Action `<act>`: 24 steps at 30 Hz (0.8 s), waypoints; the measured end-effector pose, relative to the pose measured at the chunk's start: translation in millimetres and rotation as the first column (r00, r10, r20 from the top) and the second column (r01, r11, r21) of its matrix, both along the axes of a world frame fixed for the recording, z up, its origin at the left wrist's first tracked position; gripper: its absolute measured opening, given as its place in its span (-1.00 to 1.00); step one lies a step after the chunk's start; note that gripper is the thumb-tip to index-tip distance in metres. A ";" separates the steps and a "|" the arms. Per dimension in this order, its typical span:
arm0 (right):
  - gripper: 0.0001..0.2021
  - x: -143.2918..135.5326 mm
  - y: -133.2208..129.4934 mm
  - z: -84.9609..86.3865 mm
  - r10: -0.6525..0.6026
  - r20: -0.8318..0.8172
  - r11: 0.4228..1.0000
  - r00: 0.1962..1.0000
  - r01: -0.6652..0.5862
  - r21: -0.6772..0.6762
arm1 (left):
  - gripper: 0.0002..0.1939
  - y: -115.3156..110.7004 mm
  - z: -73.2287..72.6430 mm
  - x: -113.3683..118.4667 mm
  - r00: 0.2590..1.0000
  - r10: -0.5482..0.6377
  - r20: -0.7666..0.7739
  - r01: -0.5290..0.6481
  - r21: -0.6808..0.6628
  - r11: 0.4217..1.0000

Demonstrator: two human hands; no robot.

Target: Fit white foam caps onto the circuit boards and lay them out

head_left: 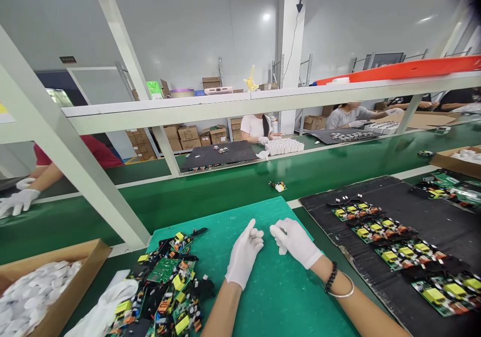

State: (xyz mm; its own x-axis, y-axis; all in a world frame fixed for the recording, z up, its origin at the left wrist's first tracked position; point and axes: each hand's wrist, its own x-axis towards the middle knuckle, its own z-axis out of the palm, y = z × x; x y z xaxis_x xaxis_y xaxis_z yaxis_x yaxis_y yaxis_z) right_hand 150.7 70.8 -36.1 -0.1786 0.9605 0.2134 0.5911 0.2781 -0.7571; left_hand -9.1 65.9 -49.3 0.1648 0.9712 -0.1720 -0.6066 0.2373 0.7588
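Note:
My left hand (245, 256), in a white glove, hovers over the green work mat (278, 302). One finger points forward and the others are loosely bent, with nothing seen in them. Just to the right is my right hand (295, 242), also gloved, its fingers curled in and pressed together; whatever they might hold is hidden. A small gap separates the hands. On the mat's left side lies a heap of circuit boards (165, 272) with yellow transformers, close to my left forearm. Rows of similar boards (408, 252) lie on a black sheet (361, 247) to the right.
A carton (99, 249) of white round pieces stands at left beside a white cloth (108, 307). Ahead runs a green conveyor belt (233, 192) carrying one small board (278, 186). A white shelf beam (210, 107) crosses above it. Gloved co-workers (257, 126) sit beyond.

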 end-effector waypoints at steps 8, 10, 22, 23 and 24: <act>-0.59 -1.0 2.8 1.9 0.071 -0.733 0.919 0.677 -0.330 -0.216 | -0.63 3.7 -14.7 -2.9 0.998 0.024 0.062 -0.022 -0.024 0.999; -0.62 -0.8 0.5 3.6 0.105 -0.698 0.908 0.709 -0.355 -0.224 | -0.67 4.9 -17.0 -4.3 0.996 0.005 0.091 -0.004 -0.020 1.000; -0.88 -27.2 -15.0 -23.5 0.000 0.469 0.972 0.883 -0.110 0.207 | -0.69 1.4 -17.3 1.7 0.987 0.160 0.023 -0.160 0.047 0.986; -0.90 -26.4 -13.1 -28.2 0.027 0.482 0.968 0.876 -0.144 0.208 | -0.68 1.1 -17.4 -0.8 0.986 0.166 0.035 -0.167 0.041 0.985; -0.83 -24.4 -10.7 -32.9 0.054 0.475 0.966 0.878 -0.166 0.198 | -0.64 0.6 -17.6 -4.0 0.985 0.157 0.073 -0.160 0.033 0.987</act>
State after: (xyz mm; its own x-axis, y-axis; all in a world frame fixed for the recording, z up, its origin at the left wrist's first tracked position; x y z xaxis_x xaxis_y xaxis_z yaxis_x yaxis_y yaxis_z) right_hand 126.3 60.0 -69.0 -0.4122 0.8643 0.2882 0.8123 0.4919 -0.3135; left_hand -13.1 66.5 -66.8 0.0183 0.9916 -0.1277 -0.6859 0.1054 0.7200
